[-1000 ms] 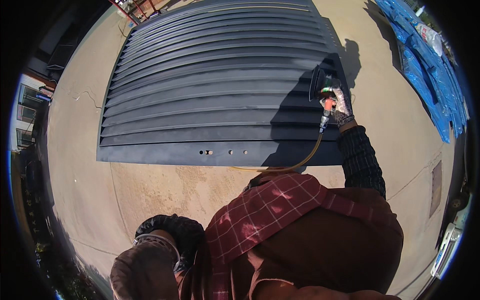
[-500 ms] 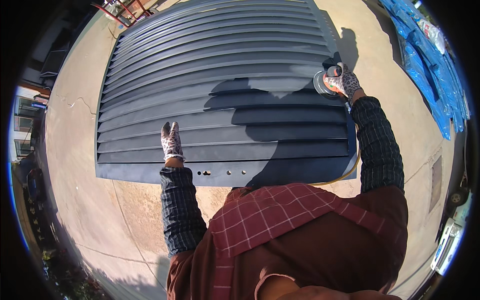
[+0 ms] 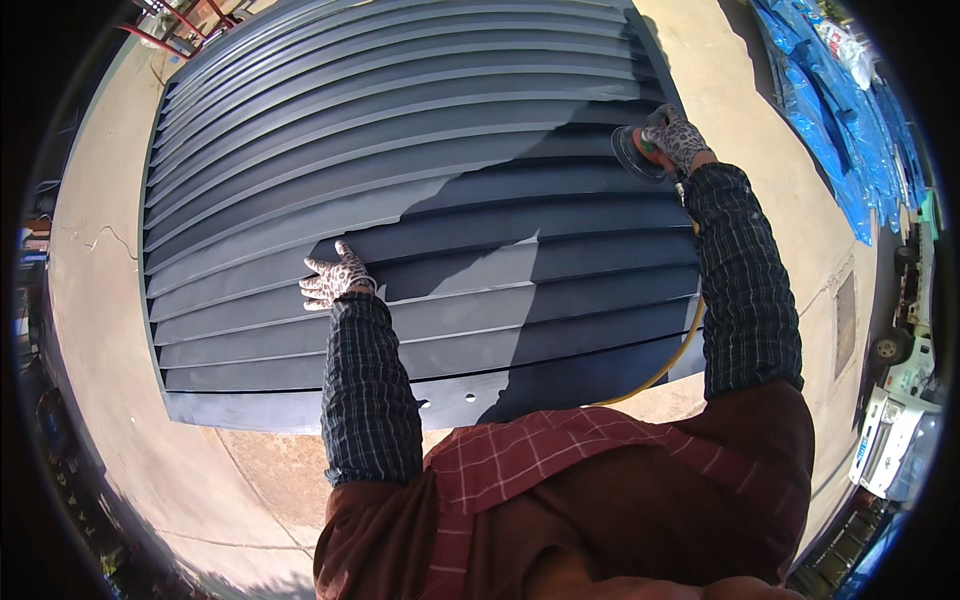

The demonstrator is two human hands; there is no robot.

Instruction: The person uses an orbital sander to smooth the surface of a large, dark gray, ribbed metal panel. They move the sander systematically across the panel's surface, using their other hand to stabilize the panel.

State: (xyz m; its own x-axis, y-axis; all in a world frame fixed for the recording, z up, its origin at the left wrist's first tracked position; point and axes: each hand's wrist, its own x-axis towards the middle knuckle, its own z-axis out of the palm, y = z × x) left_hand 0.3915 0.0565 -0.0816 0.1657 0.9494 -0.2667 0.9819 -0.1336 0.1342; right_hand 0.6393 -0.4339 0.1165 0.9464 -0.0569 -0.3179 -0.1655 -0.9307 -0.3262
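A large dark grey louvered metal panel [image 3: 430,350] with slanted slats lies in front of me. My right hand [image 3: 682,142], in a spotted glove, is wrapped round an orange handheld disc sander [image 3: 640,155] at the panel's right side. The sander's round pad is tilted by the slat ends; whether it touches them I cannot tell. A yellow hose [image 3: 672,366] runs from below my right forearm along the panel's near right corner. My left hand [image 3: 338,279], gloved alike, is over the near left slats with fingers spread, holding nothing.
Pale concrete floor [image 3: 95,330] surrounds the panel. Blue plastic sheeting [image 3: 815,115] covers something at the far right. A red metal frame [image 3: 180,25] stands at the far left. A white and green vehicle [image 3: 895,430] is at the right edge. My shadow falls across the slats.
My left hand has moved farther over the slats, and its fingers have spread. My right hand and the sander have shifted slightly left and farther away. The view has moved too.
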